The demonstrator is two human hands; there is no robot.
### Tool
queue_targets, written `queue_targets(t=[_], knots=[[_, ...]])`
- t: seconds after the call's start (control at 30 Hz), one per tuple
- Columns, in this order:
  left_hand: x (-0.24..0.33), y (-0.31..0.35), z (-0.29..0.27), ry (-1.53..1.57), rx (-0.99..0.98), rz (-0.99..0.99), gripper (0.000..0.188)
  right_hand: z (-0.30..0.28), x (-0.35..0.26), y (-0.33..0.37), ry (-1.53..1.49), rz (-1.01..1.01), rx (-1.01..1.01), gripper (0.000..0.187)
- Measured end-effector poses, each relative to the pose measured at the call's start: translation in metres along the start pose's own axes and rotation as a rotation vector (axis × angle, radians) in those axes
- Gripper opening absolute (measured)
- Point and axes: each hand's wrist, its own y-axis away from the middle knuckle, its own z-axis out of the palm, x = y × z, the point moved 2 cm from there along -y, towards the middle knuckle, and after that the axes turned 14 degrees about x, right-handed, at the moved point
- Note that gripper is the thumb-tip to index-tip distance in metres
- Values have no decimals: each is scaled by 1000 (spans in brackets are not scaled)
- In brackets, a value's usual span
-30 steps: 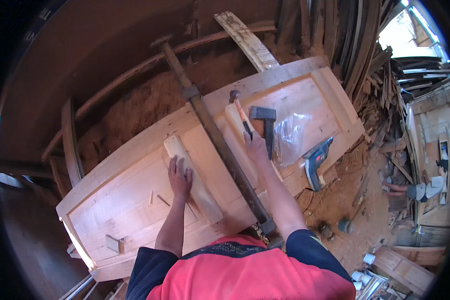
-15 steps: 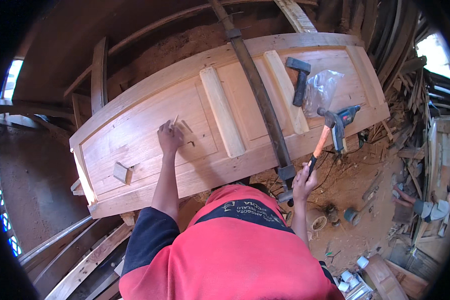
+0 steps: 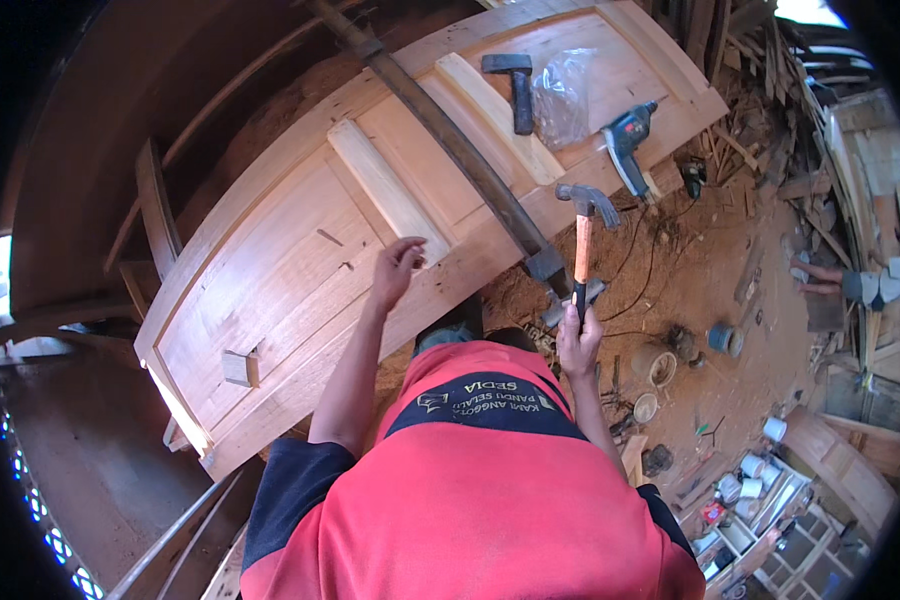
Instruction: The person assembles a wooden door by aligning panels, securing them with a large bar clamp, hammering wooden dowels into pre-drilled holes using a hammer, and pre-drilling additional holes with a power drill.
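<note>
A claw hammer (image 3: 583, 235) stands head-up in my right hand (image 3: 578, 342), fingers wrapped round the black end of its handle. My left hand (image 3: 398, 272) is over the near edge of a wooden door (image 3: 255, 330), by the lower end of a pale wood strip (image 3: 390, 190). Its fingers are curled together; what they hold, if anything, is too small to make out. A long metal bar clamp (image 3: 460, 150) crosses the door between that strip and a second pale strip (image 3: 500, 115). A small wood block (image 3: 238, 368) lies on the door's left part.
On the door's right part lie a heavy short-handled hammer (image 3: 521, 95), a clear plastic bag (image 3: 563, 100) and a power drill (image 3: 626, 148). Buckets (image 3: 654, 364) stand on the dirt floor at right. Stacked timber (image 3: 740, 60) and another person (image 3: 875, 285) are farther right.
My view has turned, shifting the door up and left. My left hand has moved right across the door to the pale strip's end. My right hand still grips the hammer, now more upright.
</note>
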Motion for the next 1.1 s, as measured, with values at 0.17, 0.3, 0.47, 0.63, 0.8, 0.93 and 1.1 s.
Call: queue_targets(t=[0.17, 0.3, 0.47, 0.63, 0.8, 0.93, 1.1], knots=[[0, 25, 20, 106, -86, 24, 27, -12, 7, 23, -27, -33, 41, 25], [-10, 11, 16, -65, 23, 16, 24, -14, 7, 40, -13, -13, 40, 25], [-15, 8, 20, -93, -53, 10, 24, -8, 3, 59, 111, 4, 85, 26], [-3, 15, 12, -383, -20, 278, 25, -2, -2, 86, 255, 1, 96, 33], [1, 15, 6, -354, -43, 338, 27, 14, -6, 112, 281, -162, 112, 39], [-2, 7, 5, -374, -170, 413, 28, 28, -4, 129, 393, -165, 67, 37], [-10, 6, 8, -361, -147, 471, 24, 40, -7, 142, 338, -222, 53, 37]])
